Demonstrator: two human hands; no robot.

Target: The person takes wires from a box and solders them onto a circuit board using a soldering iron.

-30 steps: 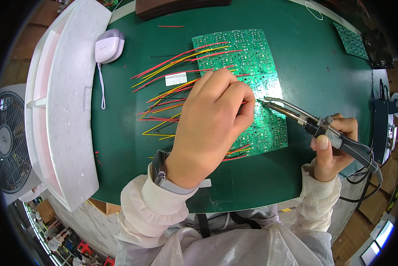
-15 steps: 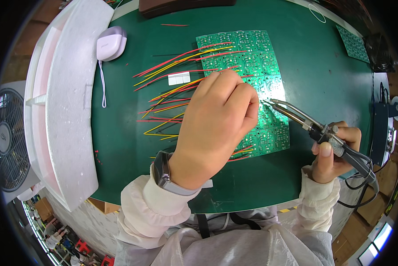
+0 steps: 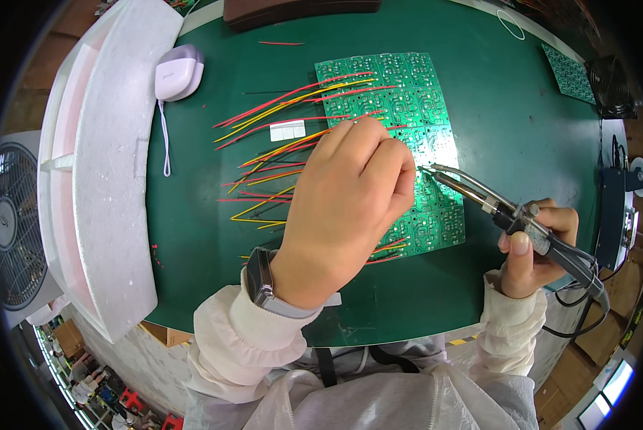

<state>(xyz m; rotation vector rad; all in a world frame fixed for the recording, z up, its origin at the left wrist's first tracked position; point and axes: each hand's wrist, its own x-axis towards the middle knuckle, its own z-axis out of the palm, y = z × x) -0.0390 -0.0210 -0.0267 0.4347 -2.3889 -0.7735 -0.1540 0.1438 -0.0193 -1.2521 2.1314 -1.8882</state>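
A green circuit board panel (image 3: 439, 215) lies on the green table, with several red, yellow and black wires (image 3: 285, 100) running off its left side. Closed over the middle of the panel, my left hand (image 3: 350, 197) pinches something at its fingertips that is hidden behind the knuckles. My right hand (image 3: 540, 247) grips a soldering iron (image 3: 490, 203), which has a thin curved tube along its shaft. Its tip meets the board just right of my left fingers. Any joint under the tip is too small to make out.
A white foam tray (image 3: 110, 165) stands along the left edge, beside a lilac case (image 3: 180, 73) with a strap. White labels (image 3: 288, 130) lie among the wires. Another circuit board (image 3: 568, 73) and a small black fan (image 3: 611, 87) are at the far right. A brown case (image 3: 300, 11) sits at the back.
The iron's tip has shifted slightly left, closer to my left fingers. Both hands hold nearly the same pose, and the view has moved a little.
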